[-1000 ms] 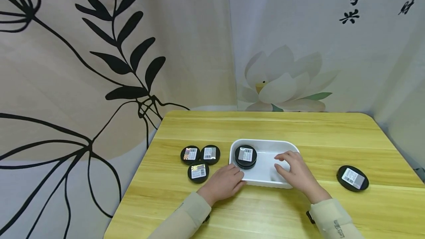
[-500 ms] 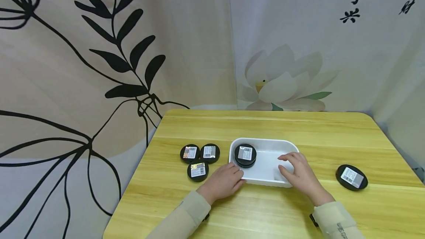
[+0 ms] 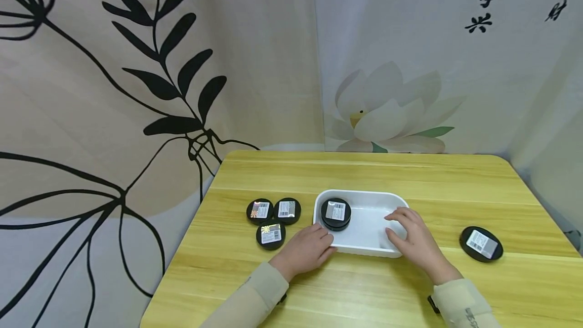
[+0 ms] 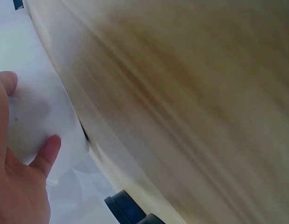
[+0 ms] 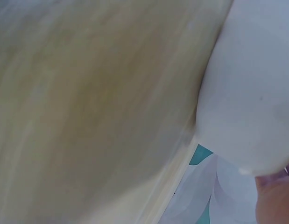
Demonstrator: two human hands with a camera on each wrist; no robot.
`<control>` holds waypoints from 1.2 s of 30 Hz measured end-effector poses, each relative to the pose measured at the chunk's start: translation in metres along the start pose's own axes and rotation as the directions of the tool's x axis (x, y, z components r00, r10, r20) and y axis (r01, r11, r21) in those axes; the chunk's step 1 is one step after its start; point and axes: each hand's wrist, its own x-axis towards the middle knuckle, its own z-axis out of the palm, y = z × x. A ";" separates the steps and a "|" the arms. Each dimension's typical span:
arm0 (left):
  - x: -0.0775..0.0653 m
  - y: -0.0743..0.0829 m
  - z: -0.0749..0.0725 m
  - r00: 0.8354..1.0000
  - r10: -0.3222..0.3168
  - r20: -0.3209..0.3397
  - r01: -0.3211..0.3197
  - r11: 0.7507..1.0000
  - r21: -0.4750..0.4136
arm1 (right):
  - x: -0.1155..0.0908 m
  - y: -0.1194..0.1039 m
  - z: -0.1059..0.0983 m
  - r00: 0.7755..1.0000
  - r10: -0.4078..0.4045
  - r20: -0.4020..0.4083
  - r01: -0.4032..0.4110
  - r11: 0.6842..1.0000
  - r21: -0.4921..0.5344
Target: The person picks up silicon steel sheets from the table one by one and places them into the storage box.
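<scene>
A white rectangular tray (image 3: 364, 253) stands mid-table, with a stack of flat round black containers (image 3: 336, 210) bearing a barcode label at its left end. My left hand (image 3: 306, 249) holds the tray's front left corner; in the left wrist view the fingers (image 4: 48, 151) lie against its outer wall. Over the tray's right end is my right hand (image 3: 416, 239), thumb and index finger spread in a curve with nothing between them. The right wrist view catches only a bit of that hand (image 5: 277, 200) beside the tray's white wall (image 5: 247, 93).
Left of the tray, three more black containers (image 3: 271, 236) sit close together, label side up. Another black container (image 3: 481, 244) lies by itself at the right. The wood-grain table (image 3: 373, 297) backs onto a printed curtain (image 3: 268, 54).
My right hand has drifted slightly to the right over the tray's end. The left hand keeps its place at the corner, and the containers stay where they were.
</scene>
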 end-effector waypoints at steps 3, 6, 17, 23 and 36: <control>0.000 0.000 0.001 1.000 -0.001 0.003 0.001 1.000 0.003 | 0.000 0.000 -0.001 1.000 -0.006 -0.012 0.006 1.000 -0.008; 0.000 0.000 0.002 1.000 -0.004 0.012 0.004 1.000 0.004 | -0.001 0.000 -0.001 1.000 -0.005 -0.019 0.005 1.000 -0.013; 0.000 0.001 -0.001 1.000 -0.012 0.024 0.012 1.000 -0.005 | -0.004 0.002 -0.005 0.996 -0.031 -0.083 0.030 0.999 -0.010; 0.000 0.000 -0.001 1.000 -0.014 0.025 0.014 1.000 -0.006 | -0.005 0.005 -0.007 0.995 -0.012 -0.102 0.011 1.000 -0.015; 0.000 0.000 0.001 1.000 -0.010 0.012 0.010 1.000 -0.008 | -0.010 0.008 -0.012 0.991 0.023 -0.132 -0.024 1.000 -0.003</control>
